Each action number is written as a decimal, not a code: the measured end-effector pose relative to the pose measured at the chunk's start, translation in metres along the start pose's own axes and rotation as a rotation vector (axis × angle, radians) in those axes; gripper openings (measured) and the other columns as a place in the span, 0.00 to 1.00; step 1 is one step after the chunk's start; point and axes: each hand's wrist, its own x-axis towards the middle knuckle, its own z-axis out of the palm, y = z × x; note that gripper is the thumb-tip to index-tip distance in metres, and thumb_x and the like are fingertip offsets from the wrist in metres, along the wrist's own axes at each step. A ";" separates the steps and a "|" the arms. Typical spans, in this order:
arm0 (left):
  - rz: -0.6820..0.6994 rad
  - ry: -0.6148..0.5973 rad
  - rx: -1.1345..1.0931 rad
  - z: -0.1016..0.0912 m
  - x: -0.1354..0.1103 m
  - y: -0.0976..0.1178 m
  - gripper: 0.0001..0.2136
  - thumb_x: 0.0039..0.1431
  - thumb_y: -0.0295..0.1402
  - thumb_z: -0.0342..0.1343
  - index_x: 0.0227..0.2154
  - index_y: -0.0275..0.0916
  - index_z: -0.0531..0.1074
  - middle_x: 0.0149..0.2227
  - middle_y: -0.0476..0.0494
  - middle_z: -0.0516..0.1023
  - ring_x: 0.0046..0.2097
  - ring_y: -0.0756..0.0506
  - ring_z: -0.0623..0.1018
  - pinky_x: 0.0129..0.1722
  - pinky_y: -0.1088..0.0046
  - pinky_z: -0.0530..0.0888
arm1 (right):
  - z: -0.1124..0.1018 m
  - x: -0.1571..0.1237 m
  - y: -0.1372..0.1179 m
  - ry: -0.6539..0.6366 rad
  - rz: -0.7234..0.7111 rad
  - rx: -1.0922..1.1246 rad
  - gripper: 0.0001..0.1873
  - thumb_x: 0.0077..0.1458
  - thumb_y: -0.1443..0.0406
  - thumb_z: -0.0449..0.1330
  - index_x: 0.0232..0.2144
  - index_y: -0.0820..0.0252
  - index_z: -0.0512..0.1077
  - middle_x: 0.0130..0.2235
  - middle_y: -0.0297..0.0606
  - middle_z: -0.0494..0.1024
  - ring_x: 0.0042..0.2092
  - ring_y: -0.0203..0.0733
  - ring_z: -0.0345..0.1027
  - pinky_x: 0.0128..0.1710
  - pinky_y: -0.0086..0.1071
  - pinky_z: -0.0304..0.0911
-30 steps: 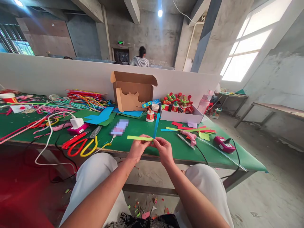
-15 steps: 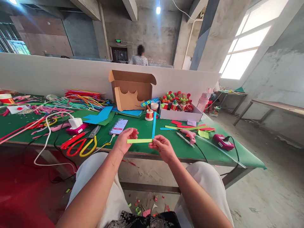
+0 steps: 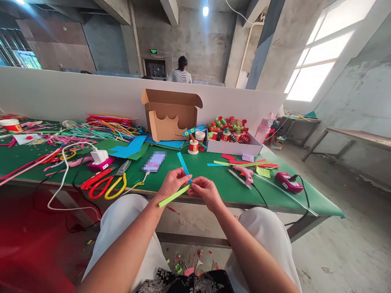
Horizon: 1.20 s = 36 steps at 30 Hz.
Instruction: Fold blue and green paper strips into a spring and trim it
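Over the front edge of the green table, my left hand and my right hand meet, both pinched on two joined paper strips. A yellow-green paper strip slants down to the left below my left hand. A blue paper strip rises up and to the left from the pinch point. The joint between the strips is hidden by my fingertips.
Red and yellow scissors, a phone, a white charger, a pink glue gun and a cardboard box lie on the table. A white tray holds several finished toys. A person stands behind the partition.
My left hand has come back to the joint. The strips turned: the green one dropped from level to slanting down-left, the blue one tilted from upright to leaning left.
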 end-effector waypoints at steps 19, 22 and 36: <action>-0.077 0.034 -0.203 -0.001 0.000 -0.001 0.14 0.44 0.43 0.64 0.27 0.39 0.71 0.23 0.51 0.71 0.25 0.51 0.70 0.26 0.75 0.67 | -0.004 0.005 -0.003 0.185 -0.156 0.065 0.16 0.36 0.57 0.72 0.25 0.58 0.74 0.24 0.32 0.78 0.27 0.40 0.74 0.35 0.37 0.72; -0.064 -0.087 -0.127 0.004 -0.005 -0.001 0.12 0.42 0.38 0.65 0.29 0.39 0.72 0.27 0.49 0.73 0.30 0.49 0.72 0.28 0.75 0.68 | -0.006 0.007 0.000 0.254 -0.179 0.102 0.16 0.35 0.57 0.72 0.26 0.58 0.74 0.24 0.32 0.78 0.28 0.39 0.73 0.35 0.35 0.71; -0.072 0.106 -0.100 0.020 -0.005 -0.007 0.10 0.39 0.38 0.64 0.19 0.39 0.71 0.21 0.51 0.71 0.26 0.50 0.69 0.27 0.75 0.67 | 0.003 0.003 0.003 0.190 -0.086 0.134 0.16 0.33 0.59 0.72 0.26 0.56 0.74 0.26 0.30 0.79 0.28 0.38 0.74 0.39 0.35 0.71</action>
